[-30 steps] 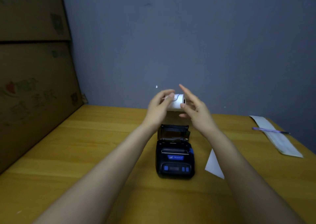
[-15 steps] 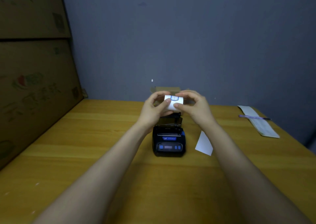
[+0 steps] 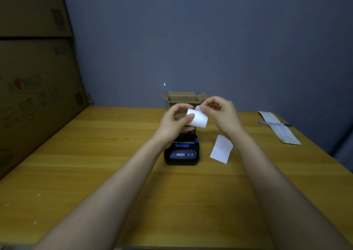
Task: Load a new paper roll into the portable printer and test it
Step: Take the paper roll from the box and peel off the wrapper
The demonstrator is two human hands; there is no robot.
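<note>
A white paper roll [image 3: 197,119] is held in the air above the black portable printer [image 3: 182,152], which stands on the wooden table with its lid raised behind my hands. My left hand [image 3: 174,123] grips the roll's left end. My right hand [image 3: 219,111] pinches the roll's loose paper end at the top and holds it lifted off the roll. The printer's front shows a small display and blue buttons. Its open paper bay is mostly hidden by my left hand.
A loose white paper slip [image 3: 221,149] lies right of the printer. A small open cardboard box [image 3: 183,98] stands behind it at the wall. A long paper strip [image 3: 278,128] with a purple pen [image 3: 275,123] lies far right. Large cardboard boxes [image 3: 34,89] line the left.
The camera has pulled back, so the printer looks smaller and the box behind has come into sight. My right hand has peeled the roll's paper end up and to the right.
</note>
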